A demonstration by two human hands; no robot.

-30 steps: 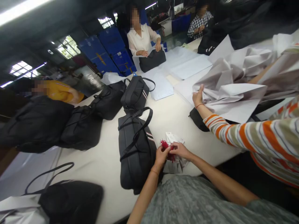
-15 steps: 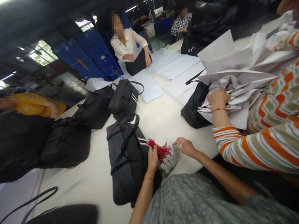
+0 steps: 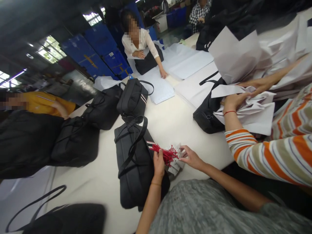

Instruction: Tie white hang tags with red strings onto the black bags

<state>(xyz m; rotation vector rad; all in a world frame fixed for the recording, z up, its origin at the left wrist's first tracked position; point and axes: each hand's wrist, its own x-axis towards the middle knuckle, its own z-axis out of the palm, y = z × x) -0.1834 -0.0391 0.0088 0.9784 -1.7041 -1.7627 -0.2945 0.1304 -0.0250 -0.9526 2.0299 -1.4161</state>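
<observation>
Head view, L to R: black bag (image 3: 136,165) lies lengthwise on the white table (image 3: 175,123), just beside the hands. Left hand (image 3: 159,163) is closed round a bundle of red-stringed tags (image 3: 167,155), strings bunched so they stay together. Right hand (image 3: 192,157) pinches at the grey tag cards (image 3: 175,164), fingers partly curled. Co-worker w/ striped sleeve (image 3: 268,152) handles white paper (image 3: 246,107) at right.

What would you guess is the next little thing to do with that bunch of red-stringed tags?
Probably pull one tag free. The left hand grips the bundle of red-stringed tags by its strings, the right hand pinches at the white tags fanned out below, and the black bag lies right beside them on the table.
</observation>
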